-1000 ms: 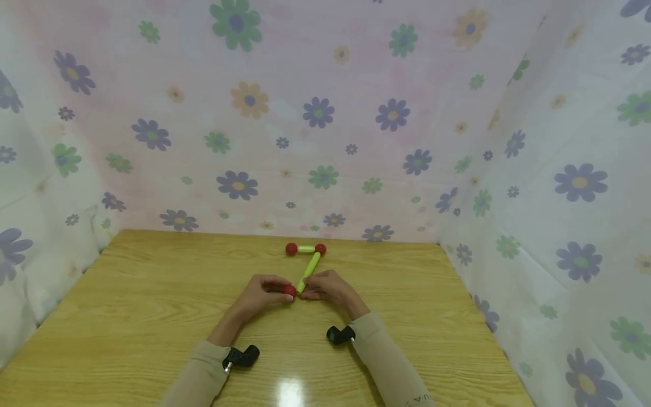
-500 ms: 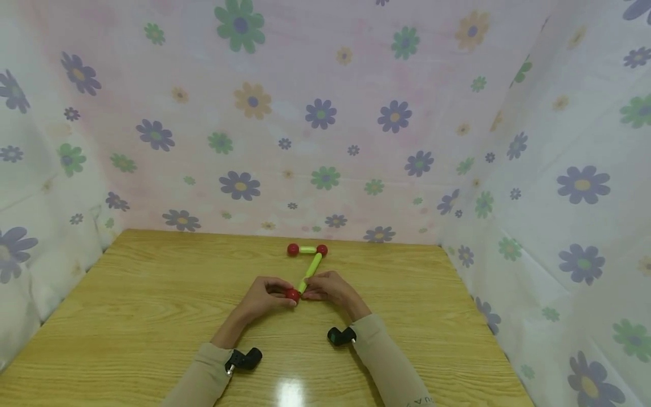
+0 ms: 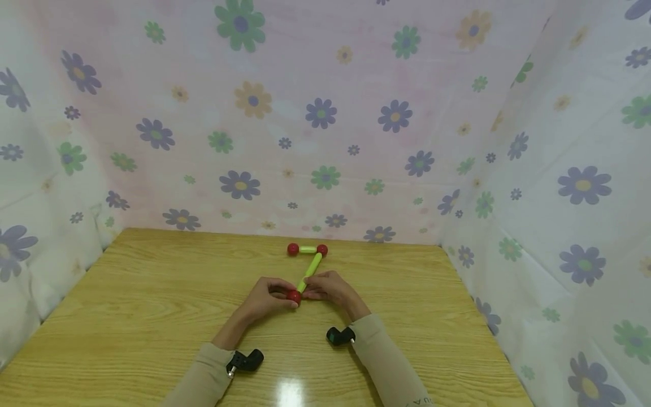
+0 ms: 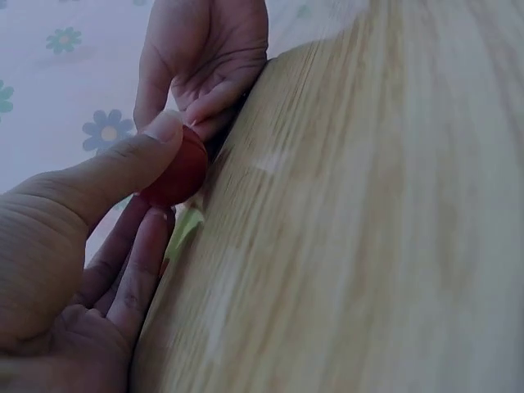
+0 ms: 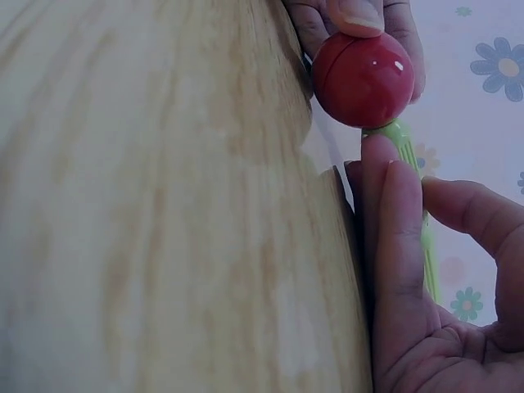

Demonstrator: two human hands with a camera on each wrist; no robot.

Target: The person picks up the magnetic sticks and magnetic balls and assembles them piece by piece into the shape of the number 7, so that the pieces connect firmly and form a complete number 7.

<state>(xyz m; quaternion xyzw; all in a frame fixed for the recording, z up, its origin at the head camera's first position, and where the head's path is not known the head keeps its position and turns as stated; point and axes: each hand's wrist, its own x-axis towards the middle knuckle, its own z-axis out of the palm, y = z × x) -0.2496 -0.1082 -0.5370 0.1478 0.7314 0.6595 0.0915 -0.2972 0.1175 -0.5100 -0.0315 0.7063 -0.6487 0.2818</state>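
Observation:
Between the thumb and fingers of my left hand (image 3: 264, 298) is a red ball (image 3: 294, 297), low over the wooden table. My right hand (image 3: 333, 289) pinches a yellow-green rod (image 3: 312, 271) near its close end. In the right wrist view the held ball (image 5: 365, 79) meets the tip of the green rod (image 5: 403, 141). The rod's far end reaches a second red ball (image 3: 322, 250). From there a shorter yellow-green rod (image 3: 307, 249) runs left to a third red ball (image 3: 293, 249). Together the pieces form a Z-like shape.
The wooden table (image 3: 168, 294) spreads around both hands. A flower-print cloth (image 3: 285, 124) hangs behind it and along both sides. Black wrist cameras (image 3: 245, 360) are strapped to both sleeves.
My left hand has moved slightly right and toward me with the red ball, closing the small gap to the rod's end. My right hand has stayed nearly still on the rod.

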